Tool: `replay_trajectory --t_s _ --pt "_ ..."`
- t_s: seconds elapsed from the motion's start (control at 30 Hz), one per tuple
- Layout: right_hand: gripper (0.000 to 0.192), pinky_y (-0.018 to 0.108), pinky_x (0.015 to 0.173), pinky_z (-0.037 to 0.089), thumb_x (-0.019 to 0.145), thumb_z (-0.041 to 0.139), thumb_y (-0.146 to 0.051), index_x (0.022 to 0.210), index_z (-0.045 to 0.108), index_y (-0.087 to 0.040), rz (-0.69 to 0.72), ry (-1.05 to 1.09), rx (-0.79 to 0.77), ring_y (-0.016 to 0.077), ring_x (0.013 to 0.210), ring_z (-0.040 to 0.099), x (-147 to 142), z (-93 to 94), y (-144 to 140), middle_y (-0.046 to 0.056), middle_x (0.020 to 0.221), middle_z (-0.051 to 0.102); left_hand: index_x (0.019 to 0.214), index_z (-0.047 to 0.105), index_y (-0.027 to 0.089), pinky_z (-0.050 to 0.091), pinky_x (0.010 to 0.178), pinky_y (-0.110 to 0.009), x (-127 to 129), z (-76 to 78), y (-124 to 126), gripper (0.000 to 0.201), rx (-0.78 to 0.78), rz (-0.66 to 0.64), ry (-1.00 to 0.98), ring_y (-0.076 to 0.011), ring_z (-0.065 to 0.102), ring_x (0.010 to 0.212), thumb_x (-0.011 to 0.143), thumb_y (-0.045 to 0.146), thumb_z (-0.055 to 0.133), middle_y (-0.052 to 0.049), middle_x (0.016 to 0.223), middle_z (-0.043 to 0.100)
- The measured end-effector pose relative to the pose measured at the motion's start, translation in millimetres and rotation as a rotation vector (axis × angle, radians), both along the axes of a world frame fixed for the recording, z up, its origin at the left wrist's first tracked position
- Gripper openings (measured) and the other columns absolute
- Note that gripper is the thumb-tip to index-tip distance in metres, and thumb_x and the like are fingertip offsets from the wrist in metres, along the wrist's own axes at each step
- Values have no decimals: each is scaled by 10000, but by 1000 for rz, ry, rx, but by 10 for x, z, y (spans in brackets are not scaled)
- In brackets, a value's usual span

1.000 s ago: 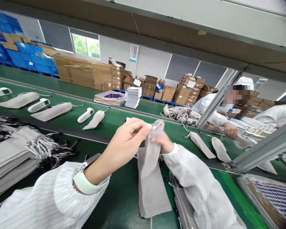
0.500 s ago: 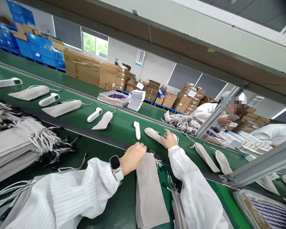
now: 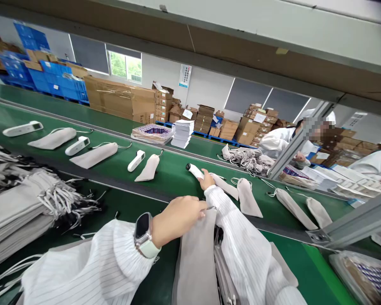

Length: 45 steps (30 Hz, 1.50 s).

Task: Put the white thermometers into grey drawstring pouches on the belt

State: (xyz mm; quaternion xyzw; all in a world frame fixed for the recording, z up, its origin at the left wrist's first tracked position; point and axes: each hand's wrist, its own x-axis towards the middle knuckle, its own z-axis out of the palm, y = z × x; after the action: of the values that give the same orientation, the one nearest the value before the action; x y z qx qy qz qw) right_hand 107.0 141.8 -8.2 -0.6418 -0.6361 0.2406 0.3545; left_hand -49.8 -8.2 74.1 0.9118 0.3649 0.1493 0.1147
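Closest to me, the left hand (image 3: 178, 216), a watch (image 3: 143, 235) on its wrist, lies on the top edge of a grey cloth pouch (image 3: 197, 262) that sits on a stack of the same pouches at the near edge of the green bench. Its fingers are curled down and pinch the pouch's mouth. Just beyond, the right hand (image 3: 207, 181) stretches out over the green conveyor belt (image 3: 171, 169) and its fingers are wrapped around a white handheld device (image 3: 195, 170), which rests on the belt with its dark tip pointing away to the left. Touching that hand on the right lies a filled pouch, and more filled pouches (image 3: 247, 197) trail off along the belt to the right. To the left a heap of flat pouches with drawstrings (image 3: 28, 203) sits on the bench. Further along the belt, white devices (image 3: 136, 160) lie paired with pouches. Beyond the belt stand a stack of white booklets (image 3: 181, 132) and a patterned tray. At far right, another person in a white coat (image 3: 279, 140) works behind a metal post, with cardboard boxes (image 3: 120, 99) stacked at the back wall.
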Motion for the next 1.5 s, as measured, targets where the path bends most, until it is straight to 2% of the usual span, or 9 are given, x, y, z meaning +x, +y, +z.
replay_trajectory --t_s 0.3,0.47,0.6,0.8,1.07,1.2,1.33,1.4,1.5 --pt "651 380 680 496 672 610 -335 1204 235 -312 467 1000 76 179 763 621 24 885 -629 -7 873 607 661 492 176 286 490 -209 -100 191 102 250 -296 -100 -217 -96 411 532 829 303 357 41 596 464" --pt "683 347 627 513 685 605 -327 1208 168 -373 380 1070 204 149 662 610 -24 1115 -844 -55 731 562 643 418 181 293 509 -207 -85 249 66 233 -243 -35 -313 -96 391 560 835 302 361 45 630 417" --pt "586 309 562 515 679 612 -335 1122 229 -354 266 1082 307 123 572 586 28 1106 -818 -63 712 531 684 416 187 296 522 -211 -87 273 59 190 -202 22 -360 -101 395 583 830 304 384 47 647 417" --pt "397 238 437 460 698 510 -547 957 327 -308 379 1054 50 102 505 552 16 1060 -875 -60 678 544 719 424 189 313 547 -216 -40 238 70 148 -80 81 -490 -101 404 608 838 267 383 40 692 422" --pt "606 144 278 234 692 304 -694 616 530 -137 682 405 -381 57 357 386 -54 1056 -1054 -17 433 453 814 502 202 385 671 -245 -159 203 203 167 109 263 -570 -136 466 780 826 330 395 -12 881 411" --pt "540 170 318 222 737 338 -618 710 590 -141 248 372 151 41 309 288 113 908 -883 -43 374 412 813 506 184 364 589 -254 -228 292 138 280 -51 382 -437 -142 472 643 815 426 365 0 742 457" --pt "445 203 480 360 674 463 -570 496 507 -164 -218 228 589 66 421 411 403 660 -598 -18 401 454 674 545 164 232 417 -203 -197 467 -97 350 -550 172 -309 -90 332 428 793 449 379 54 477 347" --pt "455 204 453 350 678 445 -576 505 511 -160 -105 289 437 62 393 387 437 612 -552 -16 394 463 651 533 160 195 395 -186 -180 551 -187 324 -660 119 -446 -67 269 400 800 406 384 67 454 306" --pt "533 189 366 302 629 476 -610 843 585 -134 444 546 3 43 339 332 213 631 -700 1 524 576 691 497 165 196 389 -165 -186 621 -208 272 -593 202 -818 -53 240 393 823 364 367 80 445 291"
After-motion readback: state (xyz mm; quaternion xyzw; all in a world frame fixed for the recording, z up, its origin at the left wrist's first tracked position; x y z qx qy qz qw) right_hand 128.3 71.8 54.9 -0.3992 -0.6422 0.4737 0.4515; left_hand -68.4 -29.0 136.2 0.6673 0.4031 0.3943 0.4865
